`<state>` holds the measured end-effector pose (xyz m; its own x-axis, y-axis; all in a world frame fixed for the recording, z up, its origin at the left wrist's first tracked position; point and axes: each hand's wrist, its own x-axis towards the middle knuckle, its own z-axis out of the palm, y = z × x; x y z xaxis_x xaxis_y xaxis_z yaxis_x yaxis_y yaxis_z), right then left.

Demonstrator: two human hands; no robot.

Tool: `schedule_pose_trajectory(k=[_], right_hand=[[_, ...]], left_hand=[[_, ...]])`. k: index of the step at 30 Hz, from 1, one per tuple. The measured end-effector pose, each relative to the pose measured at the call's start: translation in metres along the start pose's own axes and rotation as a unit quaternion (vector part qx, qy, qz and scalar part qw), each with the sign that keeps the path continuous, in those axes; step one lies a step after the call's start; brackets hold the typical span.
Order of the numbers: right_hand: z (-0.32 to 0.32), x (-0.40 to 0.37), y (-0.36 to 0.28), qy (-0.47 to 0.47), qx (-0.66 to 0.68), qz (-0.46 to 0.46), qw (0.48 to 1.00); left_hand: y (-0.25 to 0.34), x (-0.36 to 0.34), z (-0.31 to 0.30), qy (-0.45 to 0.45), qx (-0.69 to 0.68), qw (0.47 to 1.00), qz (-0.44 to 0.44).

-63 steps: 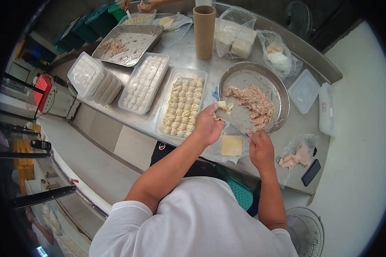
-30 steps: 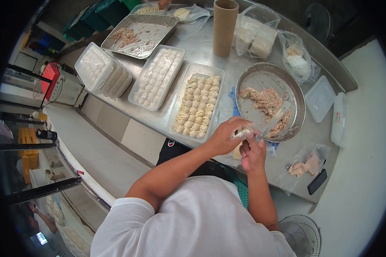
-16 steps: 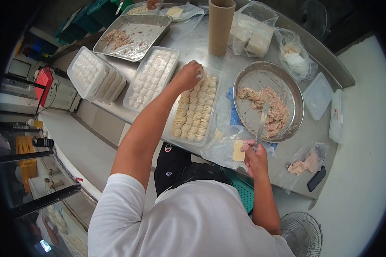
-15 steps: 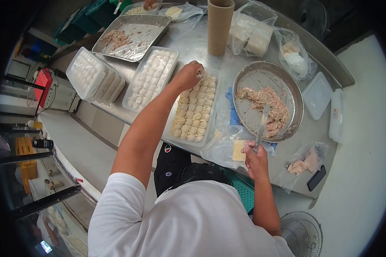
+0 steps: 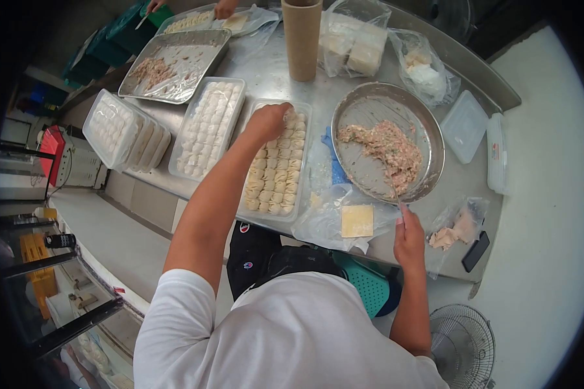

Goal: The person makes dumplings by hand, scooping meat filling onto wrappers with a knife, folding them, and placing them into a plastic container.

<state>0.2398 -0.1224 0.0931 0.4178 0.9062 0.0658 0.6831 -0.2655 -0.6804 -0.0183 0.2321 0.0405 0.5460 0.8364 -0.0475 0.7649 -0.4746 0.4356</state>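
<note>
My left hand point(image 5: 270, 122) is closed at the far end of a plastic tray point(image 5: 304, 185) filled with rows of pleated dumplings point(image 5: 276, 170); whatever lies under its fingers is mostly hidden. My right hand point(image 5: 409, 238) grips the handle of a thin metal spatula point(image 5: 397, 196), whose tip is down at the near edge of the meat filling point(image 5: 392, 155) in a round metal pan point(image 5: 438, 165). Between the hands, a stack of square yellow wrappers point(image 5: 357, 221) lies on a plastic bag point(image 5: 323, 228).
More dumpling trays point(image 5: 207, 128) stand left, with a rectangular metal tray point(image 5: 212, 48) behind. A brown cylinder point(image 5: 302, 42) and bagged wrappers point(image 5: 353, 44) are at the back. On the right are a lid point(image 5: 464, 127) and a phone point(image 5: 475, 251). Another person's hands point(image 5: 225, 8) show at the top.
My right hand has moved off the yellow wrappers to the pan's near rim, bringing the spatula to the filling. My left hand stays at the tray's far end. The whole view has shifted.
</note>
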Motion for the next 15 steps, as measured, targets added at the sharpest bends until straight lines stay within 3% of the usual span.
schedule_pose_trajectory(k=[1, 3, 4, 5, 8, 11, 15], right_hand=[[-0.008, 0.008, -0.006, -0.008, -0.088, -0.007, 0.996], [-0.015, 0.027, -0.017, -0.013, -0.133, -0.026, 0.991], [-0.015, 0.037, -0.020, -0.022, -0.180, -0.045, 0.982], [-0.011, 0.049, -0.022, -0.025, -0.210, -0.055, 0.976], [0.014, 0.089, -0.028, -0.009, -0.247, -0.078, 0.966], [0.045, 0.114, -0.016, -0.077, -0.270, -0.079, 0.957], [0.056, 0.115, 0.001, -0.079, -0.221, -0.133, 0.963]], left_hand=[[0.015, -0.007, -0.005, 0.001, 0.000, 1.000, 0.003], [0.056, -0.034, -0.007, 0.119, -0.039, 0.991, 0.045], [0.082, -0.054, -0.001, 0.099, -0.109, 0.986, 0.075], [0.096, -0.072, 0.023, 0.024, -0.154, 0.982, 0.109], [0.147, -0.135, 0.084, -0.107, -0.186, 0.927, 0.308], [0.170, -0.167, 0.129, -0.118, -0.227, 0.921, 0.294], [0.173, -0.164, 0.152, -0.081, -0.159, 0.942, 0.283]])
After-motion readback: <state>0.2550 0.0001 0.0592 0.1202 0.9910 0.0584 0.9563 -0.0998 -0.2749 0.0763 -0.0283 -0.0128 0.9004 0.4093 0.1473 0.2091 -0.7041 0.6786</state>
